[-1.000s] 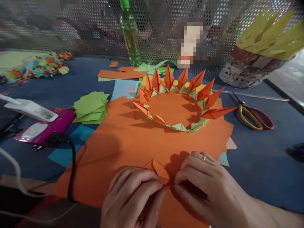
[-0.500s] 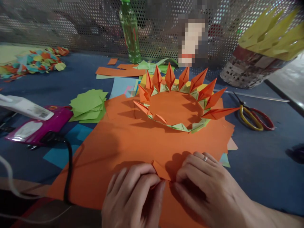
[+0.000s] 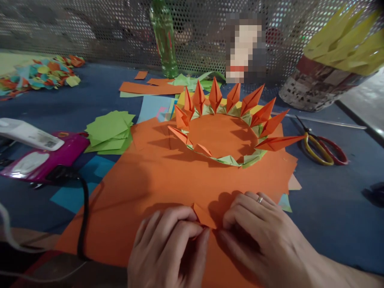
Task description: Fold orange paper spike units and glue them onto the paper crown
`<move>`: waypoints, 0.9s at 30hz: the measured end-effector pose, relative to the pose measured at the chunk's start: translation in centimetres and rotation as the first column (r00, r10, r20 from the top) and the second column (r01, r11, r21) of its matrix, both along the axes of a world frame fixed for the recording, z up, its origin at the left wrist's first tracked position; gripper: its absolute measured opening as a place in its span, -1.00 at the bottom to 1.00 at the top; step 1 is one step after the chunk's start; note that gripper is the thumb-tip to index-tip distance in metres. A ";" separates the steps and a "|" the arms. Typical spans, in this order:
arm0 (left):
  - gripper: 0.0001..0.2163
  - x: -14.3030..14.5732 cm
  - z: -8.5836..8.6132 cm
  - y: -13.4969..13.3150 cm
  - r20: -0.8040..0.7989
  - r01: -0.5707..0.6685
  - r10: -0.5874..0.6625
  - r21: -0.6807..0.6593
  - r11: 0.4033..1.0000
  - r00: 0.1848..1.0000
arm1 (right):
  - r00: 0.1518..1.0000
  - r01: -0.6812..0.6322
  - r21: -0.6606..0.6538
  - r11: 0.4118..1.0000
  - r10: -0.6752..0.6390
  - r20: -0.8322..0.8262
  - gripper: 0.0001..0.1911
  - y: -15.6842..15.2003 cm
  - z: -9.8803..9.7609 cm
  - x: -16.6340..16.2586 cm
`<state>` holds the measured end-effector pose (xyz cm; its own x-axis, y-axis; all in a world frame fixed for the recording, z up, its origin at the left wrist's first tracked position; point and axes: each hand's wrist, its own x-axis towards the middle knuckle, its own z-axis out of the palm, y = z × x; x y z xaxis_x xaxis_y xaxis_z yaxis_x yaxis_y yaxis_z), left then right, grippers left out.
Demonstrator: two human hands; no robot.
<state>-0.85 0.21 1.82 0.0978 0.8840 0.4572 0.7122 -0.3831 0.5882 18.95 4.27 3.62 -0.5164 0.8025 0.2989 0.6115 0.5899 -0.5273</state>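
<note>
A small folded piece of orange paper (image 3: 205,216) is pinched in the fingers of my left hand (image 3: 171,240), low over a large orange sheet (image 3: 180,176). Close by on the other side, my right hand (image 3: 258,232), with a ring on one finger, has its fingers curled together near the paper's right corner. Whether those fingertips grip the corner is hard to see. Beyond both hands lies a ring of folded paper (image 3: 229,160), pale green at the base, with several pointed orange pieces standing out around most of it.
Scissors (image 3: 325,150) lie to the right. At left are green paper squares (image 3: 111,130), a magenta power strip (image 3: 45,160) with a black cable (image 3: 84,216), and paper scraps (image 3: 45,74). Behind stand a green bottle (image 3: 165,44) and a newsprint-covered pot (image 3: 315,86) against perforated metal.
The view has shifted very slightly. Both hands and the folded orange paper stay almost where they were; my right fingertips look marginally farther from the paper's corner.
</note>
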 end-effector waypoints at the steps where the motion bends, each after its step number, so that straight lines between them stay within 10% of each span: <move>1: -0.88 0.0 0.0 0.0 -0.004 0.006 -0.006 -0.011 1.000 1.000 | 1.000 -0.001 -0.006 1.000 0.001 0.003 -0.86 0.0 0.0 0.0; 27: -0.68 -0.3 -0.4 -0.3 -0.195 -0.100 0.098 0.003 0.995 0.976 | 0.998 -0.057 -0.073 0.996 0.057 -0.003 -0.86 0.2 -0.1 0.4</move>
